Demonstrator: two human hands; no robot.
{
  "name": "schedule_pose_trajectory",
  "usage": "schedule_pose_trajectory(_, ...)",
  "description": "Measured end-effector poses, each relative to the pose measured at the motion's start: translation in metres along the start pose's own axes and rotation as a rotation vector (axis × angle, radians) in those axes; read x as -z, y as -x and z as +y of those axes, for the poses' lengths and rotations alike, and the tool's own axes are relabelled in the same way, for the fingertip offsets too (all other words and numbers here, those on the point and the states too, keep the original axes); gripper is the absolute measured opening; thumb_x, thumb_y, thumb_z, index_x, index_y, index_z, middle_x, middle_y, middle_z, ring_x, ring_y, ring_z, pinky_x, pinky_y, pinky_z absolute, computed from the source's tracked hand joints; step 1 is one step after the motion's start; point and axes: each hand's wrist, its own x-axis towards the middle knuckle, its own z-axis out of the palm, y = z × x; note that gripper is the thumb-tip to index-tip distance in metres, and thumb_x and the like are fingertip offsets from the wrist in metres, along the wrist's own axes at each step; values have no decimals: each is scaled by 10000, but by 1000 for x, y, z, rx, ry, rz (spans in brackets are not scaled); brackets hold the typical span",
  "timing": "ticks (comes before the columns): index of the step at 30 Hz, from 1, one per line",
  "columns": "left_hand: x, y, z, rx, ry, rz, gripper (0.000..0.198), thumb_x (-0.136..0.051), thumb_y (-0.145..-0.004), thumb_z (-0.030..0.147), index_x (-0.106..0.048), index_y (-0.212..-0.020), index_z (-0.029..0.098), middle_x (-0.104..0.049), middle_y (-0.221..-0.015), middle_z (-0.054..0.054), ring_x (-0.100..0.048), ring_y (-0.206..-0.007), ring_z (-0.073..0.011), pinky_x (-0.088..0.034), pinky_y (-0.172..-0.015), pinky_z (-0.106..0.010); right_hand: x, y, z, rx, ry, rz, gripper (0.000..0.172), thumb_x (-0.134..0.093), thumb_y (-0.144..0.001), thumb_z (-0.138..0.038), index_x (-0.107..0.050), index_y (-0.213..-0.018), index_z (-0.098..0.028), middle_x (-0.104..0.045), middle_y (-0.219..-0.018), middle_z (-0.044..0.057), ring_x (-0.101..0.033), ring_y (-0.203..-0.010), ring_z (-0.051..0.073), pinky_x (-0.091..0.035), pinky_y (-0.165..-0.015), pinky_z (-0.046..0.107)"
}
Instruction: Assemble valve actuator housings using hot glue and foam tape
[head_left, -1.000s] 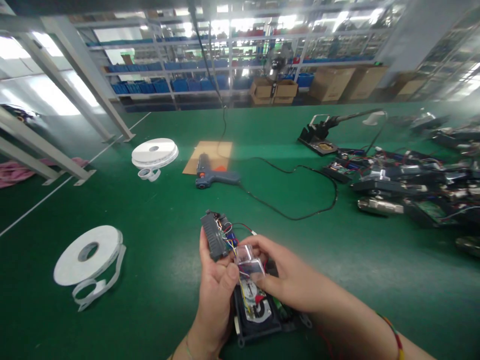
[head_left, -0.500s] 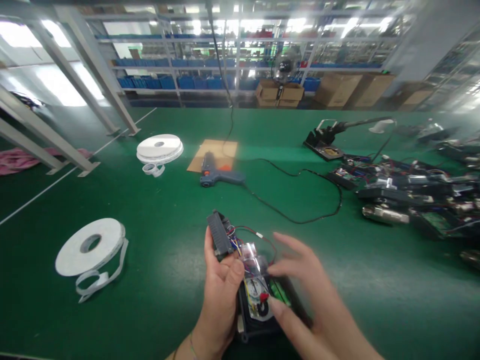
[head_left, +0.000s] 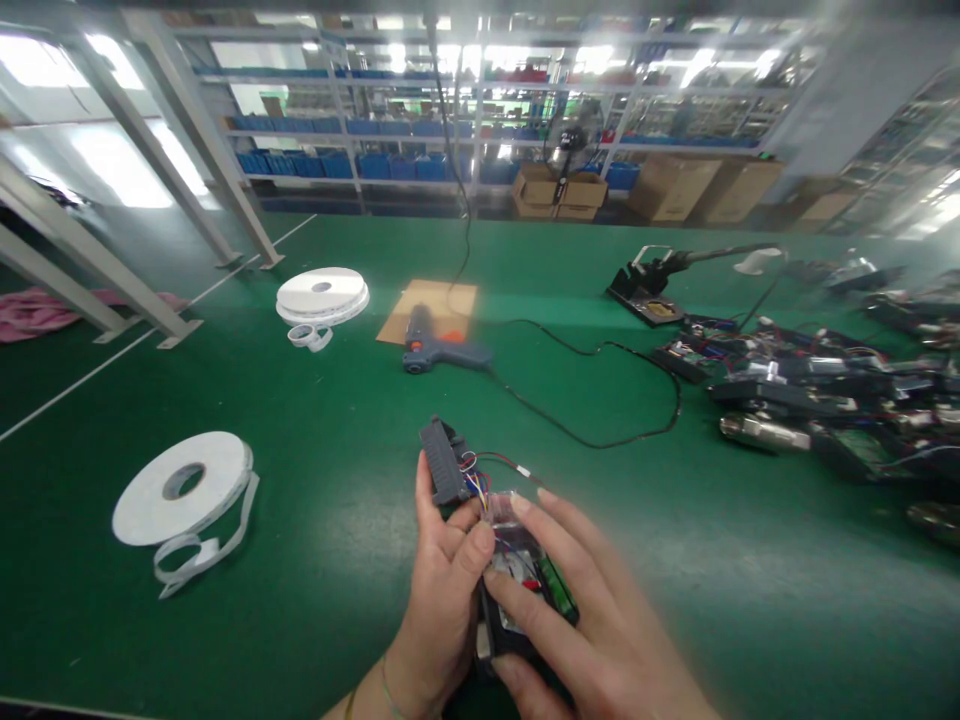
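Note:
My left hand (head_left: pixel 442 590) grips a black electronic device (head_left: pixel 517 590) from its left side, thumb pressed on top. A ribbed black part (head_left: pixel 444 462) hangs from the device by coloured wires (head_left: pixel 480 480) at the far end. A clear plastic piece (head_left: pixel 510 505) lies on the device's open face. My right hand (head_left: pixel 592 620) lies over the device from the right, fingers stretched across it and touching the clear piece and wires.
The green table (head_left: pixel 337 420) holds a white tape roll (head_left: pixel 184 487) at left and further rolls (head_left: pixel 322 293) behind. A glue gun (head_left: pixel 442 350) with a black cable (head_left: pixel 600 420) lies ahead near a cardboard sheet (head_left: pixel 435 300). Several dismantled devices (head_left: pixel 817 390) and a soldering stand (head_left: pixel 649 285) are at right.
My right hand let go of the clear piece, lifted open, then came back down over the device. The left hand kept its hold.

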Motion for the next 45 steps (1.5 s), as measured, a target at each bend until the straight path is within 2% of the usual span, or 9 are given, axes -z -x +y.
schedule_pose_trajectory(12,2,7,4,62,10,-3,1063,-763,-868,282,18,-1547,528,-694,-1182,-46,-713,-1061,-220,-532,-984,-434,-2,6,2,-22,-5,-70,540,-587,-903,-213,-543,-1441,-187,-205,-1642,228,-266,-1488,467,-542,-973,656)
schedule_pose_trajectory(18,2,10,-2,27,-4,-49,1089,-740,-897,356,133,-1511,575,-688,-1187,-28,-731,-968,-181,-571,-904,-369,-7,16,7,-12,-93,80,330,-627,-883,-194,-646,-1212,-192,-213,-1659,166,-314,-1480,433,-512,-1040,623)
schedule_pose_trajectory(24,13,15,-8,-27,-184,-119,1061,-697,-923,433,171,-1525,529,-645,-1321,-36,-693,-1097,-193,-560,-956,-362,-3,30,4,-161,-284,211,332,-749,-871,-306,-594,-1149,-211,-420,-1574,166,-483,-1400,377,-506,-1096,496)
schedule_pose_trajectory(28,16,18,-6,-39,-294,-130,1009,-681,-924,485,110,-1551,505,-625,-1372,-38,-671,-1148,-197,-544,-996,-362,17,23,12,-396,-584,91,297,-632,-973,-449,-571,-1193,-259,-466,-1545,135,-482,-1406,326,-493,-1099,444)
schedule_pose_trajectory(32,14,15,-12,-59,-274,-169,1019,-689,-912,500,102,-1555,501,-615,-1403,-52,-672,-1166,-225,-558,-979,-391,21,-16,49,-605,-829,-76,220,-497,-1021,-434,-613,-1069,-253,-592,-1387,92,-516,-1327,286,-406,-1125,476)
schedule_pose_trajectory(35,16,11,-20,-132,-237,-225,995,-662,-940,460,117,-1558,489,-583,-1464,-55,-575,-1334,-253,-466,-1120,-466,4,-54,74,-563,-999,-372,200,-663,-896,-374,-628,-1000,-206,-698,-1047,64,-642,-987,238,-518,-902,395)
schedule_pose_trajectory(38,19,10,-26,-195,-251,-255,915,-608,-971,452,74,-1582,454,-546,-1512,-62,-477,-1430,-275,-372,-1196,-524,-19,-75,83,-509,-1122,-534,241,-735,-814,-328,-601,-961,-190,-633,-768,-24,-586,-696,149,-492,-645,265)
schedule_pose_trajectory(43,26,13,-26,-277,-511,-147,553,-571,-977,481,-452,-1506,370,-500,-1558,-33,-415,-1474,-275,-357,-1218,-406,-32,-74,81,-500,-1138,-575,214,-695,-800,-275,-577,-958,-192,-588,-791,-36,-542,-703,119,-460,-665,240)
schedule_pose_trajectory(45,30,12,-27,-290,-645,-130,453,-589,-964,479,-594,-1400,356,-587,-1478,-29,-514,-1402,-270,-438,-1157,-352,-27,-74,87,-476,-1100,-608,205,-682,-805,-282,-599,-968,-190,-609,-817,-22,-560,-721,124,-475,-679,243)
